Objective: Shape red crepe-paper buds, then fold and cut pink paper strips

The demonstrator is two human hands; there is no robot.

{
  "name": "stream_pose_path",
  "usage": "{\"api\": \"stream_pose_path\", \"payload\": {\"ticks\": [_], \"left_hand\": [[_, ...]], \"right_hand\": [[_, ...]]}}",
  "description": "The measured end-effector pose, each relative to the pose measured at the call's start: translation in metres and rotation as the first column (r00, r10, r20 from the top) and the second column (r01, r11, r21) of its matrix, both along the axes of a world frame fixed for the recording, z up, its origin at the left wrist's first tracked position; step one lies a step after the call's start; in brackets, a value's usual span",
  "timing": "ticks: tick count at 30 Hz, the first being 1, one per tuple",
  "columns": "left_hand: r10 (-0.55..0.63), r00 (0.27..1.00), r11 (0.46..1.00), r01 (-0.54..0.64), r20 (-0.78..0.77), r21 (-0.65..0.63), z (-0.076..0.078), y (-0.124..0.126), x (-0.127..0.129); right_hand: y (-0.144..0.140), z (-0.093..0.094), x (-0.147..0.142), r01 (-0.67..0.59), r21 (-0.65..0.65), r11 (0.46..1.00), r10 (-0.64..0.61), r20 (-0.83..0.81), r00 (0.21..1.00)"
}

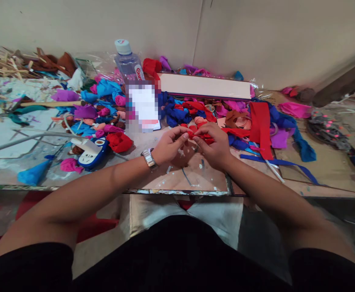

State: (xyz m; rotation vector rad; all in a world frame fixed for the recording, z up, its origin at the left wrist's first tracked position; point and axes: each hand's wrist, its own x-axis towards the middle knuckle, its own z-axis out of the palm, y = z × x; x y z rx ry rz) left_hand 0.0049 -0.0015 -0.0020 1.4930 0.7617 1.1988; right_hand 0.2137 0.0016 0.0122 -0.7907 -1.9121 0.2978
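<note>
My left hand [169, 147] and my right hand [213, 146] meet over the middle of the worktable [195, 180], both pinching one small piece of red crepe paper [195, 133] between their fingertips. A silver wristwatch [148, 157] sits on my left wrist. Just beyond my fingers lie more red paper scraps [200, 108] and a long red strip [261, 125]. A crumpled red paper ball [119, 142] rests left of my left hand.
Heaps of blue, pink, purple and red crepe paper cover the table's far half. A water bottle [128, 61] and a long white box [204, 86] stand near the wall. A blue-and-white glue gun [92, 151] lies at the left, and a blue ribbon [281, 164] at the right.
</note>
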Motion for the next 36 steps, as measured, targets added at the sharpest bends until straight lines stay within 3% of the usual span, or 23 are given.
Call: {"api": "stream_pose_path", "payload": {"ticks": [6, 13, 20, 27, 36], "left_hand": [[0.035, 0.997, 0.999, -0.032, -0.071, 0.036, 0.0011, 0.0, -0.0013], [0.05, 0.983, 0.985, -0.021, -0.175, 0.169, 0.0054, -0.0008, -0.0032], [0.037, 0.993, 0.992, -0.023, -0.11, 0.122, 0.0041, -0.0044, -0.0007], [0.114, 0.981, 0.957, -0.066, -0.156, 0.283, 0.006, 0.0007, -0.0033], [0.073, 0.989, 0.983, -0.049, -0.13, 0.177, 0.0068, -0.002, -0.0023]], "right_hand": [[0.0017, -0.0019, 0.0009, -0.009, 0.01, 1.0, 0.009, -0.023, 1.0], [0.0039, -0.0044, 0.0016, -0.044, 0.05, 0.998, 0.043, 0.015, 0.999], [0.0028, -0.0017, 0.0007, -0.048, 0.066, 0.997, 0.049, -0.02, 0.999], [0.0029, -0.0025, 0.0006, -0.035, 0.036, 0.999, 0.035, -0.021, 0.999], [0.0021, -0.0012, -0.0002, -0.022, 0.028, 0.999, 0.023, -0.017, 1.0]]}}
